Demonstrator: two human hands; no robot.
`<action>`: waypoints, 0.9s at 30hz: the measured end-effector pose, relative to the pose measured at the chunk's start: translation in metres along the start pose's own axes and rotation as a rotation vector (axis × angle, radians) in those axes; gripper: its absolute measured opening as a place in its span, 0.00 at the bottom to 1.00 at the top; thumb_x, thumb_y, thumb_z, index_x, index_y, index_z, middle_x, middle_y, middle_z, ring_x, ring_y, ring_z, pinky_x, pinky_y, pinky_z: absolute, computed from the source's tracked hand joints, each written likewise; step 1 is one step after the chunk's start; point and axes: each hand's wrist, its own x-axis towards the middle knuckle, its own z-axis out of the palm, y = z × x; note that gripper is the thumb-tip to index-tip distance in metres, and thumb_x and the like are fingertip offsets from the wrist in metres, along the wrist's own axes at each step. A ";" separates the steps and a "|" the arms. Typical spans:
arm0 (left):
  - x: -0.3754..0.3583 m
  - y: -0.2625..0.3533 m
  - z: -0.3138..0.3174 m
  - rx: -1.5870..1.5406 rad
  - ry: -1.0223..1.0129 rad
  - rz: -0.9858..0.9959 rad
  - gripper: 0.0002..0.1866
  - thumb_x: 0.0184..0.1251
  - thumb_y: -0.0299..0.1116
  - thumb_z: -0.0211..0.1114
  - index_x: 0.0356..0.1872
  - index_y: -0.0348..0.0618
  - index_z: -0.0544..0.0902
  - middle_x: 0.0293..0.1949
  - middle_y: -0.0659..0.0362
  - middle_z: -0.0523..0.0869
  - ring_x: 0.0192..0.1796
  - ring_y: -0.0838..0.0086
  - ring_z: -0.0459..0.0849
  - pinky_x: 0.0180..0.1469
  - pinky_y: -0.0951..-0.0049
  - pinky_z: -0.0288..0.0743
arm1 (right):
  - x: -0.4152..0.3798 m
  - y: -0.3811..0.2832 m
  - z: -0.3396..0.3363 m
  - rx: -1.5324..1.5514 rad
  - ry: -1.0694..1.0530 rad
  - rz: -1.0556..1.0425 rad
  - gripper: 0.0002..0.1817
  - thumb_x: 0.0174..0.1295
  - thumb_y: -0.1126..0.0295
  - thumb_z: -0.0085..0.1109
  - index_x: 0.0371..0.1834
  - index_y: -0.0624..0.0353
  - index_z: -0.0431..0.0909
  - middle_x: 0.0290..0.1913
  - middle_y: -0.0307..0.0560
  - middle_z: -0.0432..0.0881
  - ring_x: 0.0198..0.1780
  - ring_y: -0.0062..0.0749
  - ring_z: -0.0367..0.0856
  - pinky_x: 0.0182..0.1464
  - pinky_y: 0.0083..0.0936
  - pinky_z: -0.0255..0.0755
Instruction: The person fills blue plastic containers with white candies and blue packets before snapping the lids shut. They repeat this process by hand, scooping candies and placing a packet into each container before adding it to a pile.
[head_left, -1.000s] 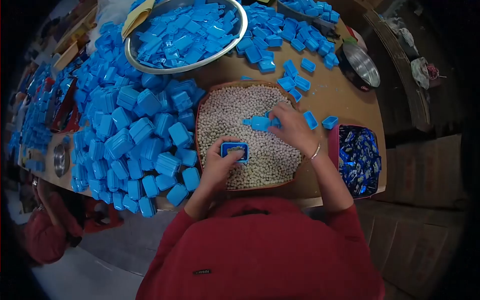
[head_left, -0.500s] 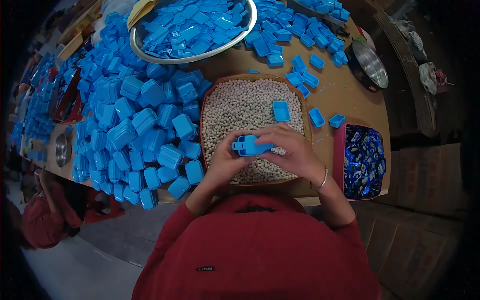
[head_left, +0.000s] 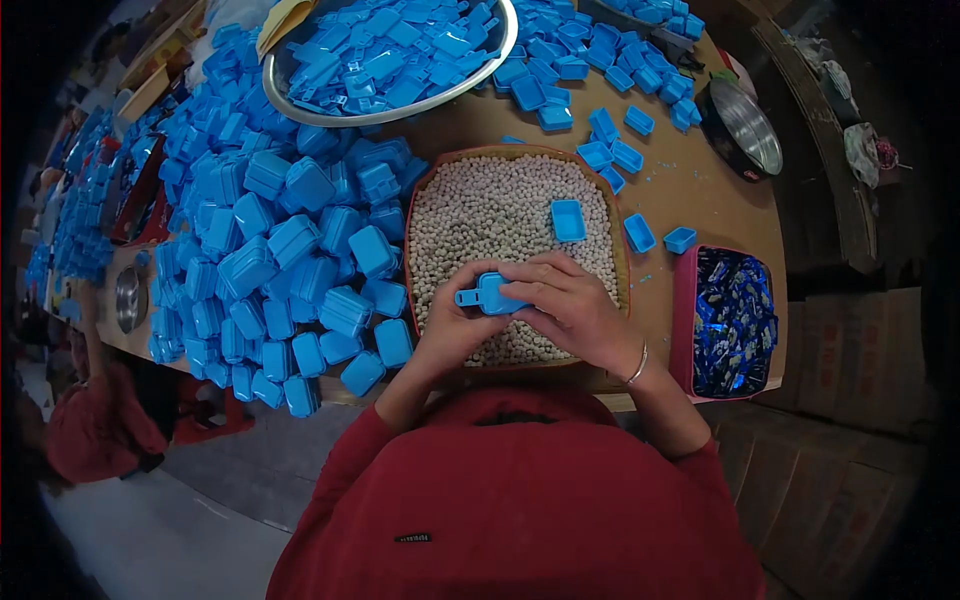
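Between both hands is a small blue plastic box (head_left: pixel 490 294) with a blue lid over its top and a strap-like tab sticking out to the left. My left hand (head_left: pixel 452 315) is closed around the box from the left. My right hand (head_left: pixel 572 305) is closed on its right side, fingers over the lid. What is inside the box is hidden. Below the hands stands a red-rimmed tray (head_left: pixel 410 215) full of small pale round beads (head_left: pixel 480 200). An open blue box bottom (head_left: pixel 568 220) rests on the beads, beyond my right hand.
Closed blue boxes (head_left: pixel 275 260) are heaped on the left. A metal basin (head_left: pixel 505 55) of blue lids sits at the back. Loose box bottoms (head_left: pixel 638 233) lie on the right, near a pink bin (head_left: pixel 683 330) of shiny blue packets and a metal pan (head_left: pixel 745 125). Another person (head_left: pixel 105 425) is far left.
The lid has come down flatter over the box, and my right fingers have shifted onto its top. The view has moved slightly. At far left, the other person's arm has moved.
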 end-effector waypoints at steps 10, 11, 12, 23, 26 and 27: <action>-0.005 0.006 -0.001 -0.050 -0.023 0.005 0.24 0.63 0.31 0.66 0.59 0.42 0.71 0.45 0.64 0.77 0.39 0.86 0.75 0.39 0.84 0.71 | -0.019 0.008 0.020 0.590 0.140 0.471 0.24 0.58 0.66 0.64 0.57 0.63 0.72 0.51 0.48 0.74 0.51 0.33 0.75 0.55 0.27 0.68; -0.006 0.007 -0.001 -0.057 -0.013 -0.006 0.23 0.63 0.31 0.65 0.59 0.43 0.71 0.46 0.64 0.77 0.40 0.86 0.75 0.40 0.84 0.71 | -0.021 0.009 0.022 0.663 0.129 0.529 0.24 0.59 0.67 0.63 0.57 0.63 0.72 0.51 0.47 0.74 0.51 0.32 0.75 0.55 0.26 0.68; -0.006 0.008 0.000 -0.064 -0.003 -0.016 0.23 0.63 0.31 0.65 0.59 0.43 0.72 0.46 0.64 0.77 0.40 0.85 0.75 0.40 0.84 0.71 | -0.022 0.009 0.022 0.735 0.118 0.586 0.23 0.59 0.67 0.63 0.57 0.63 0.72 0.50 0.46 0.73 0.51 0.31 0.74 0.55 0.26 0.68; -0.002 -0.003 -0.002 -0.261 0.141 0.042 0.20 0.65 0.30 0.63 0.58 0.43 0.73 0.48 0.62 0.78 0.49 0.79 0.75 0.50 0.79 0.71 | -0.010 -0.003 0.043 0.705 0.239 0.522 0.25 0.57 0.71 0.64 0.59 0.59 0.70 0.50 0.44 0.71 0.53 0.30 0.72 0.52 0.26 0.71; -0.001 0.002 -0.003 -0.135 0.126 0.048 0.22 0.64 0.31 0.64 0.59 0.42 0.73 0.51 0.60 0.77 0.52 0.77 0.75 0.53 0.76 0.70 | -0.009 0.000 0.047 0.744 0.290 0.541 0.27 0.56 0.71 0.65 0.59 0.58 0.70 0.49 0.45 0.71 0.52 0.32 0.73 0.50 0.28 0.71; -0.001 0.008 -0.003 0.003 0.118 0.050 0.24 0.63 0.31 0.65 0.60 0.42 0.72 0.52 0.60 0.77 0.53 0.75 0.76 0.55 0.75 0.70 | -0.010 0.002 0.046 0.732 0.300 0.530 0.27 0.55 0.72 0.66 0.59 0.58 0.70 0.49 0.46 0.72 0.51 0.32 0.74 0.49 0.28 0.72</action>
